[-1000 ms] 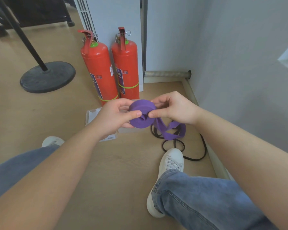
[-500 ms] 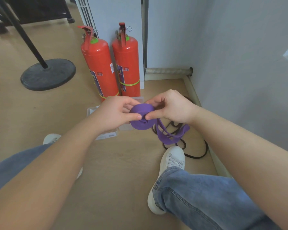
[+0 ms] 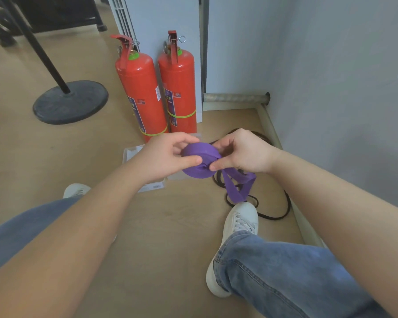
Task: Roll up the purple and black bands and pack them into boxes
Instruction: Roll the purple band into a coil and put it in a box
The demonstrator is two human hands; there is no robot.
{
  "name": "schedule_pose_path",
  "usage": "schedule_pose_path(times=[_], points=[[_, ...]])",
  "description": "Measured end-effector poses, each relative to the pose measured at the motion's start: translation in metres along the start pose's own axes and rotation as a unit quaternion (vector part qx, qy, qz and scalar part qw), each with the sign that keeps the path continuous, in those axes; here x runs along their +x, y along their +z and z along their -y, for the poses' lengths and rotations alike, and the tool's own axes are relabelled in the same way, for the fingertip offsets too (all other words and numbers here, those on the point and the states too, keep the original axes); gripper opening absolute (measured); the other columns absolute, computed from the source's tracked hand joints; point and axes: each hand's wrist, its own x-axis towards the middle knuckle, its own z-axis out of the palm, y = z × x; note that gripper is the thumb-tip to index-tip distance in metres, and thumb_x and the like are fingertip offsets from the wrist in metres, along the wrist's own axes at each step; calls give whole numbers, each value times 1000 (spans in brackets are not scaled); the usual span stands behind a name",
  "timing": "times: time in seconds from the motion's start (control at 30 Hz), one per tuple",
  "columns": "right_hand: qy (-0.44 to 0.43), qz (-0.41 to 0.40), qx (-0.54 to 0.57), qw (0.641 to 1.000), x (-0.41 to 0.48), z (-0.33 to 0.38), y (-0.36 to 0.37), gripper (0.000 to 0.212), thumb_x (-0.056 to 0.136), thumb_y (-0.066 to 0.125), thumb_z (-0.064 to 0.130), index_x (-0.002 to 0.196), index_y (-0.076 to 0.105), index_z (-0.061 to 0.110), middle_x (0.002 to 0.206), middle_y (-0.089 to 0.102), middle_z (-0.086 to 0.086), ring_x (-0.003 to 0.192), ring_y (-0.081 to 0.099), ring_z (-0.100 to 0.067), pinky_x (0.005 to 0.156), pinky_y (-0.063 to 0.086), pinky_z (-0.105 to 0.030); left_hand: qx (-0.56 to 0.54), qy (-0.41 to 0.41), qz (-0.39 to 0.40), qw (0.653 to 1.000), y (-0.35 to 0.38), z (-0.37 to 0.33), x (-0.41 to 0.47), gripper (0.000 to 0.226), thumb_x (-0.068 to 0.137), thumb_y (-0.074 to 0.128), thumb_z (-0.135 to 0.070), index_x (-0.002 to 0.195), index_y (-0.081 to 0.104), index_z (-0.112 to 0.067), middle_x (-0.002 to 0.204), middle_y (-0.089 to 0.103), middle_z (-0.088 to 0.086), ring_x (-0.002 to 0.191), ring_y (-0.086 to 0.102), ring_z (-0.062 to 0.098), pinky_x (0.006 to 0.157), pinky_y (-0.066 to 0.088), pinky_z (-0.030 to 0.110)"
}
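The purple band (image 3: 199, 158) is mostly wound into a thick roll held above the floor. My left hand (image 3: 164, 160) grips the roll from the left, thumb on its near face. My right hand (image 3: 244, 154) pinches the roll's right side, and a short loose loop of purple band hangs down from under it. The black band (image 3: 274, 214) lies in loose loops on the floor below my right hand. Clear plastic boxes (image 3: 133, 152) lie on the floor beneath my left hand, partly hidden by it.
Two red fire extinguishers (image 3: 143, 92) stand against a white panel just beyond the boxes. A black round stand base (image 3: 70, 101) sits at far left. The grey wall (image 3: 331, 88) runs along the right. My white shoe (image 3: 236, 228) and jeans leg lie near the black band.
The roll has been turned further, and the hanging purple tail is a little shorter. Both hands have stayed on the roll and shifted their fingers.
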Motion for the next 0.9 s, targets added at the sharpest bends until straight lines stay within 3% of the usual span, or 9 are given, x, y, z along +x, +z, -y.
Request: schedule_pose_path(times=[0.07, 0.13, 0.23, 0.33, 0.5, 0.63, 0.8, 0.9], points=[[-8, 4, -22, 1000, 0, 3, 1, 27, 73, 91, 28, 98, 81, 31, 82, 79, 12, 71, 72, -6, 70, 54, -17, -7, -5, 0, 1000, 1, -1, 1, 34, 83, 80, -25, 113, 67, -36, 96, 73, -13, 88, 71, 1, 71, 59, 22], [-13, 0, -13, 1000, 1, 4, 1, 28, 73, 91, 27, 99, 80, 32, 84, 79, 12, 80, 75, -11, 80, 59, -24, -32, -12, 7, 999, 0, 1, 1, 29, 84, 79, -21, 106, 68, -36, 94, 74, -10, 87, 73, 6, 66, 62, 31], [-25, 5, 66, 998, -2, 2, 0, 31, 77, 88, 22, 106, 78, 31, 96, 81, 5, 94, 76, -21, 95, 59, -39, -87, -29, 9, 996, -3, 4, -1, 24, 87, 76, -18, 107, 68, -27, 101, 73, -6, 90, 74, 9, 71, 64, 37], [-23, 7, 135, 991, -2, -2, -2, 31, 86, 81, 21, 117, 77, 22, 107, 80, -1, 106, 74, -25, 103, 55, -43, -128, -41, 0, 991, -5, 8, -3, 22, 89, 75, -20, 111, 69, -21, 110, 70, -1, 95, 74, 14, 75, 64, 41], [-15, -18, 168, 986, 0, -4, -1, 27, 81, 84, 16, 107, 79, 18, 100, 80, -4, 97, 77, -25, 95, 59, -41, -174, -57, 13, 983, -4, 10, -2, 21, 90, 73, -19, 110, 69, -17, 115, 68, 5, 97, 74, 20, 74, 63, 42], [-15, -6, 154, 988, -1, -2, 0, 26, 80, 85, 14, 102, 76, 21, 94, 81, 2, 89, 77, -15, 87, 59, -27, -212, -65, 13, 975, -1, 12, -3, 14, 91, 71, -16, 104, 67, -15, 113, 71, 5, 101, 73, 22, 72, 63, 45], [-4, -12, 138, 990, -1, -5, 2, 33, 75, 89, 12, 106, 77, 15, 96, 81, -4, 93, 78, -23, 95, 60, -41, -216, -84, 38, 972, 5, 12, -2, 21, 91, 70, -15, 111, 64, -13, 118, 68, 8, 101, 73, 21, 74, 63, 42], [1, 13, 101, 995, -1, -5, 5, 35, 75, 90, 12, 108, 79, 11, 94, 81, -3, 89, 78, -21, 92, 61, -40, -176, -90, 65, 978, 8, 13, -4, 30, 87, 75, -21, 116, 68, -17, 116, 69, 8, 97, 74, 21, 76, 63, 42]])
